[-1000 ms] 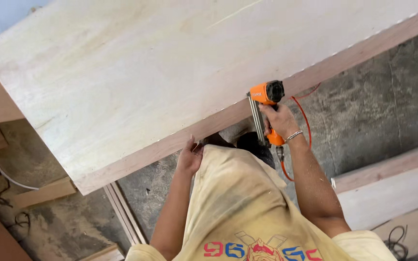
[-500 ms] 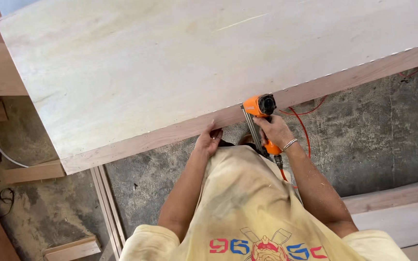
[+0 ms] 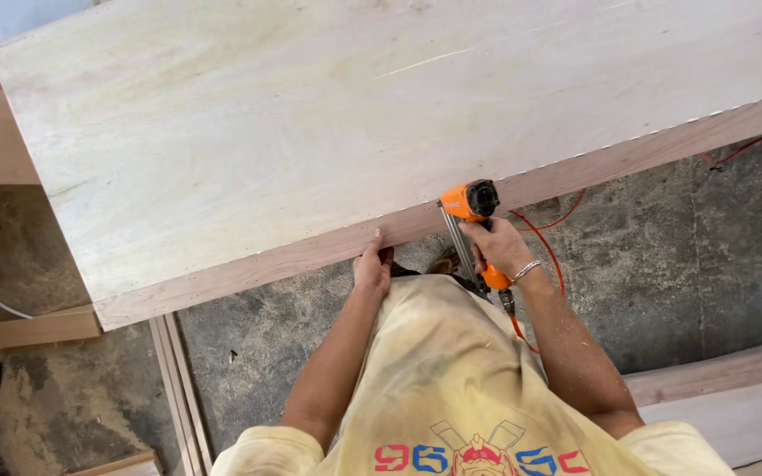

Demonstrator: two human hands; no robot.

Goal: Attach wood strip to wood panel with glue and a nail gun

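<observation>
The orange nail gun (image 3: pixel 469 204) sat with its nose against the reddish wooden edge strip (image 3: pixel 310 254) that ran along the near side of a large pale plywood panel (image 3: pixel 310 115), a little right of the middle of the view. The right hand (image 3: pixel 500 249) was clenched around the gun's handle, a silver bracelet (image 3: pixel 526 269) at its wrist. A red air hose (image 3: pixel 550 256) looped from the bottom of the handle, over the concrete floor (image 3: pixel 690 264) and back under the panel to the right.

The left hand (image 3: pixel 372 267) lay just left of the gun, its fingers (image 3: pixel 376 240) reaching up and pressing on the strip's near face; it touched the strip without closing around anything. A row of small nail heads showed along the seam where strip and panel met, to the right of the gun.

The person wore a dusty yellow shirt (image 3: pixel 451 379). On the floor at the left lay thin wooden battens (image 3: pixel 178 388) and an offcut of board (image 3: pixel 37 328); at the near right rested more long boards (image 3: pixel 716 397).
</observation>
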